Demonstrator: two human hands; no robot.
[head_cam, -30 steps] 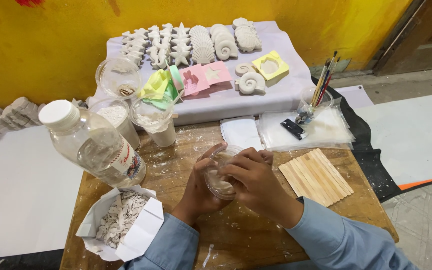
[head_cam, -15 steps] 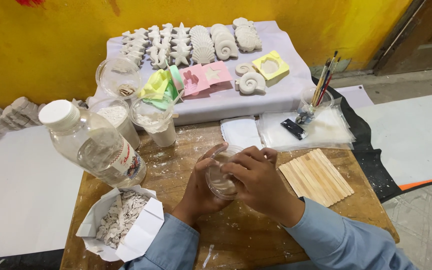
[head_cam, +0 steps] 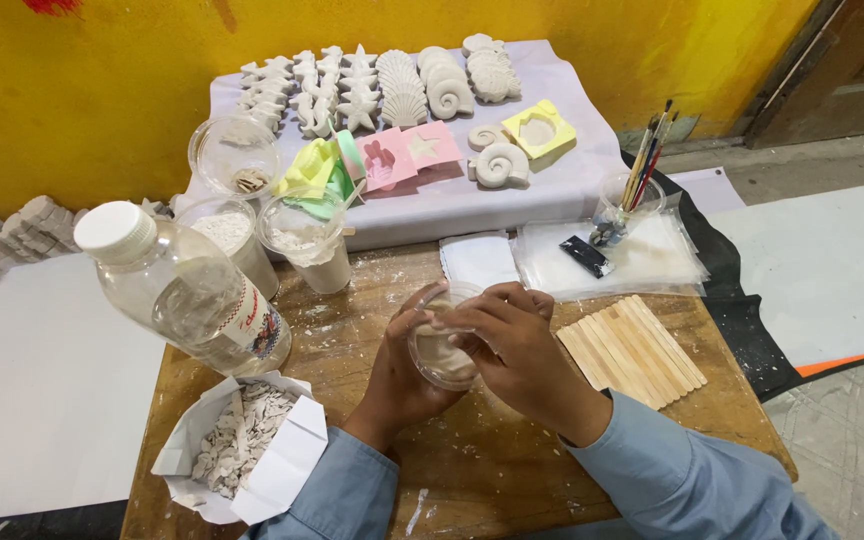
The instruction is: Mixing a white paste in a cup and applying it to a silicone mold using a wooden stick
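Both my hands hold a small clear plastic cup [head_cam: 441, 352] with white paste inside, tilted over the wooden table [head_cam: 512, 470]. My left hand [head_cam: 400, 375] cups it from below and the left. My right hand [head_cam: 517, 352] grips its rim and right side, fingers curled over the top. Blue sleeves cover both forearms.
A clear bottle of white liquid [head_cam: 187, 290] and a paper box of white chips [head_cam: 242, 445] stand at left. Plastic cups of powder [head_cam: 307, 240] sit behind. Wooden sticks [head_cam: 632, 345] lie at right, brushes in a cup [head_cam: 632, 200], plaster shell casts and coloured moulds [head_cam: 402, 150] on the far cloth.
The cup has been turned slightly in my hands; my right fingers have shifted over its rim. Everything else stays put.
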